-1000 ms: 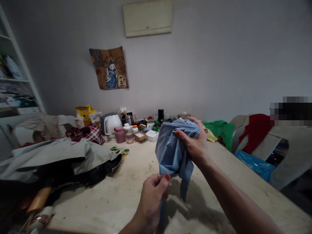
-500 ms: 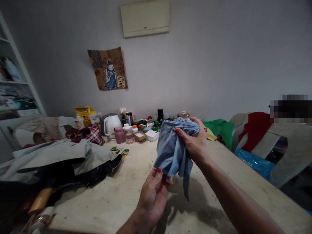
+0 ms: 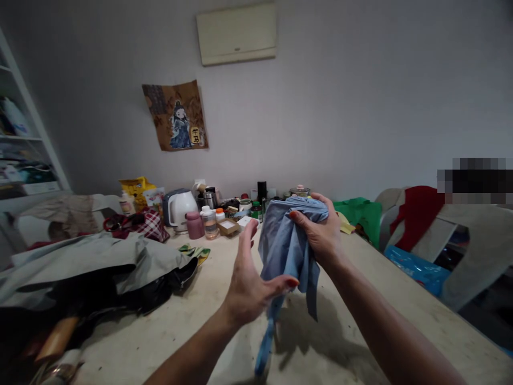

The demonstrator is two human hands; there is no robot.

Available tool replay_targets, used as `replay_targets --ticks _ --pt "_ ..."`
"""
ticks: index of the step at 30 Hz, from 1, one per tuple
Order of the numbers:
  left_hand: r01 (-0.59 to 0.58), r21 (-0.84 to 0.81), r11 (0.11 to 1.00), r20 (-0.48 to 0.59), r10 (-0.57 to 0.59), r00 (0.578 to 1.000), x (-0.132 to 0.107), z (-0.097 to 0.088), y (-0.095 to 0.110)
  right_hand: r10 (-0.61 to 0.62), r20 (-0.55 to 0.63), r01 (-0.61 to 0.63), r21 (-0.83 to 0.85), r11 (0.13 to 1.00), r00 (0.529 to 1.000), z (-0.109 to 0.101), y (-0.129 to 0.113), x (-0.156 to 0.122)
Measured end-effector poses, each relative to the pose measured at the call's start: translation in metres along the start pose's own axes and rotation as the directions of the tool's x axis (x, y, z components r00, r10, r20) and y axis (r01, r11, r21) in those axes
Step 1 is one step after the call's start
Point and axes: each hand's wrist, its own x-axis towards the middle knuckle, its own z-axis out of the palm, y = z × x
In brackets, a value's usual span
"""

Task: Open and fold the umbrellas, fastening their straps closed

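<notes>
A light blue folding umbrella (image 3: 280, 251) is held up over the table, its pleated cloth gathered at the top and hanging in loose folds. My right hand (image 3: 323, 230) is closed around the bunched upper end, thumb across the front. My left hand (image 3: 250, 278) is open at the near left side, fingers pointing up and thumb spread across the lower cloth. Whether its palm presses the cloth I cannot tell. A blue strap (image 3: 264, 347) dangles below the umbrella, and a loose flap of cloth hangs at the right.
On the table (image 3: 192, 326), grey and black fabric (image 3: 132, 262) is heaped at left near a wooden cylinder (image 3: 58, 338). A kettle (image 3: 182, 209), a pink container (image 3: 194, 224) and an open box (image 3: 228, 227) line the back. A green bag (image 3: 363, 216) and another person (image 3: 476, 224) are at right.
My left hand has let go of the umbrella's lower edge and opened, moving up and left along its side. The blue strap now hangs in view. My right hand keeps its hold.
</notes>
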Motion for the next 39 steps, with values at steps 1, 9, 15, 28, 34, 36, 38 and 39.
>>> replay_targets --ticks 1,9,15,28,34,36,38,39 --pt "0.056 -0.054 0.997 0.049 -0.053 0.997 0.007 0.003 -0.006 0.012 0.038 -0.013 0.041 0.999 0.999 0.0 -0.003 -0.002" --pt "0.619 -0.313 0.721 0.546 -0.396 0.738 -0.002 0.033 -0.076 0.011 0.192 -0.037 0.131 0.991 0.981 -0.003 -0.009 -0.01" --pt "0.502 -0.056 0.863 0.356 -0.453 0.817 -0.006 0.043 -0.061 0.03 0.14 -0.039 0.06 0.997 0.99 0.0 -0.002 -0.009" --pt "0.536 -0.227 0.813 0.474 -0.388 0.79 -0.016 0.039 -0.051 0.17 0.11 -0.194 0.267 0.944 0.979 0.008 -0.003 -0.003" --pt "0.694 -0.226 0.684 0.582 -0.477 0.659 -0.019 0.043 -0.057 0.222 0.138 -0.255 0.317 0.914 0.965 0.007 -0.005 -0.004" --pt "0.599 -0.08 0.797 0.468 -0.501 0.728 -0.018 0.044 -0.054 0.183 0.102 -0.204 0.28 0.938 0.978 0.009 0.0 -0.008" --pt "0.478 0.036 0.878 0.339 -0.46 0.82 -0.018 0.044 -0.052 0.136 0.059 -0.146 0.222 0.964 0.989 0.014 0.004 -0.014" --pt "0.414 0.078 0.907 0.258 -0.42 0.87 -0.018 0.044 -0.051 0.124 0.041 -0.129 0.199 0.971 0.992 0.016 0.006 -0.017"
